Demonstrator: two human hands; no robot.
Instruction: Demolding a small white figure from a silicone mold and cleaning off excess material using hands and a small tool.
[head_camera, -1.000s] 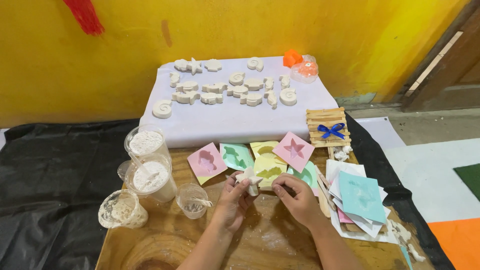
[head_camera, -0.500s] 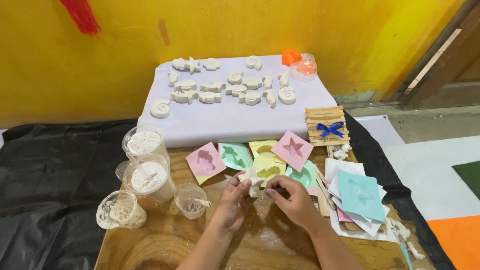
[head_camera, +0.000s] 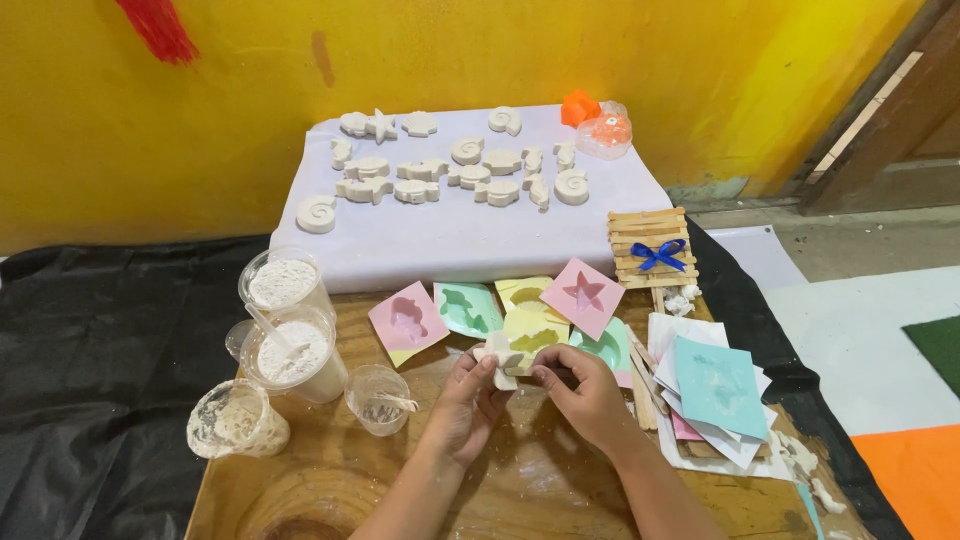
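White plaster cast (head_camera: 498, 358), small and irregular, sat pinched between both hands' fingertips at lower centre of frame, above the wooden table.

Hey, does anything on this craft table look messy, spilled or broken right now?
Slightly messy. White powder smears the wooden table near both hands, and small white crumbs lie beside the stack of moulds. The plastic cup at front left is crusted with plaster. Nothing looks broken.

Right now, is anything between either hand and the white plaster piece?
Nothing visible. The left hand and the right hand both hold the white plaster piece at their fingertips, above the wooden table. The coloured moulds lie just beyond it.
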